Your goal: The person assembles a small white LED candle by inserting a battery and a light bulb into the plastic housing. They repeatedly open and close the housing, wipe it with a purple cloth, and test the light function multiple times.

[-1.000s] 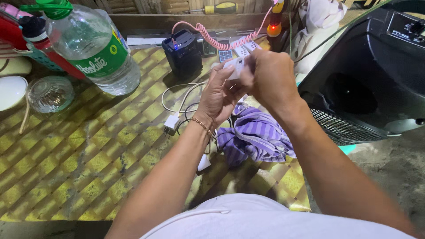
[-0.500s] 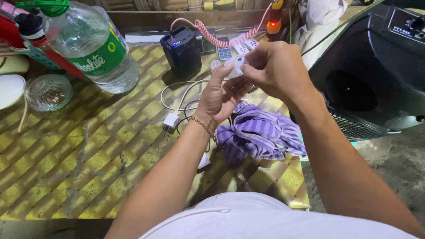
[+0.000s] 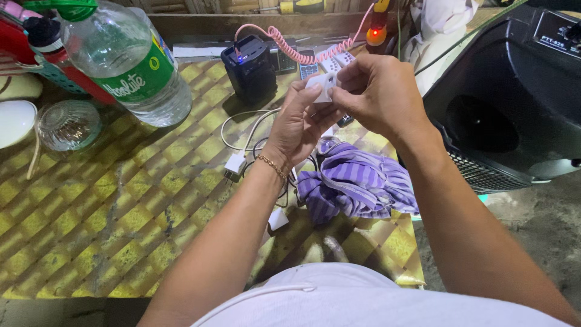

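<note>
Both hands meet above the table's middle around a small white plastic adapter [image 3: 321, 86]. My left hand [image 3: 299, 124], with a gold chain bracelet at the wrist, grips it from below with thumb and fingers. My right hand [image 3: 380, 94] pinches its top right edge. Below the hands lie a white charger plug [image 3: 235, 165] with a looping white cable [image 3: 245, 130] and a crumpled purple striped cloth [image 3: 357, 181]. Another small white plug [image 3: 278, 218] lies near my left forearm.
A large plastic water bottle [image 3: 130, 66] lies tilted at the back left beside a glass cup [image 3: 68, 125] and a white dish [image 3: 13, 121]. A small black box [image 3: 250, 68] with a pink coiled cord [image 3: 290, 48] stands behind. A big black speaker [image 3: 514, 103] fills the right side.
Both hands have stayed together on the white adapter and shifted only slightly; the right fingers have re-gripped its upper edge.
</note>
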